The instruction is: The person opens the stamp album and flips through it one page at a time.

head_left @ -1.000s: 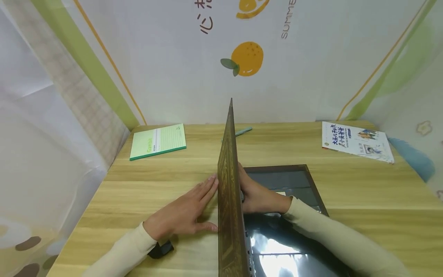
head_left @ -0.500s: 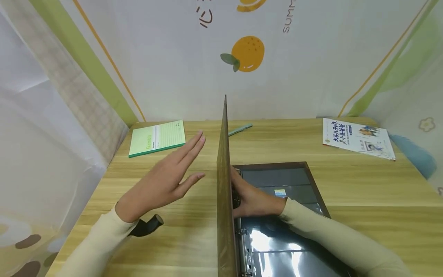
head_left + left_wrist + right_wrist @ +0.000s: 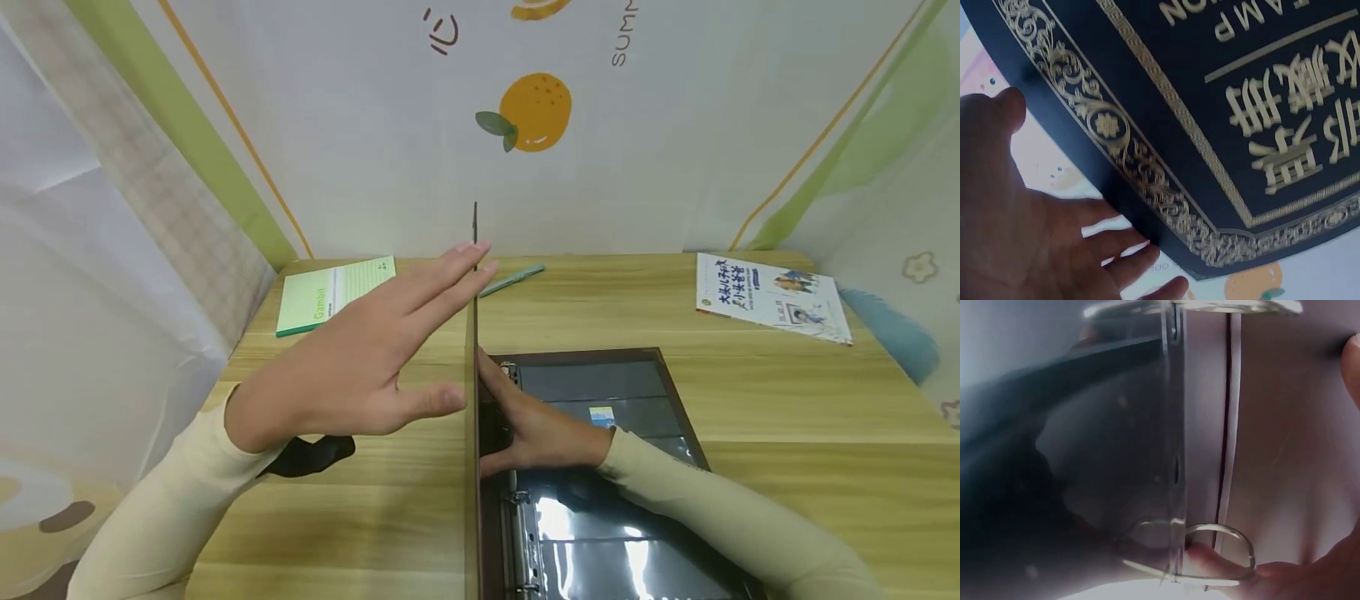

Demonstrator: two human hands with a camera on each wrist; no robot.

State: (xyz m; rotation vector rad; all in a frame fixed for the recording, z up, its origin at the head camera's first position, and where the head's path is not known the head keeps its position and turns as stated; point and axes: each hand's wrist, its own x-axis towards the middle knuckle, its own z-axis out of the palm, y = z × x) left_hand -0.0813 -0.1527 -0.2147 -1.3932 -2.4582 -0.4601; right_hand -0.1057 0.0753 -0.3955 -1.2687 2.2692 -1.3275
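One binder lies open on the desk, its cover standing upright with gold lettering of which only "AMP" and some Chinese characters can be read in the left wrist view. The left hand, fingers straight and spread, rests flat against the cover's outer face, while the right hand lies on the sleeves inside by the rings, fingers roughly straight, gripping nothing. Behind the binder lie one pen, one green pad marked "Gambol" and one book with a Chinese title; the wall reads "SUMM".

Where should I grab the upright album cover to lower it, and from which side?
Grip the album cover along its free top edge, coming from the left. It stands on edge, decorated face leftward, and the left hand is already spread there. The right hand rests inside by the binder rings.
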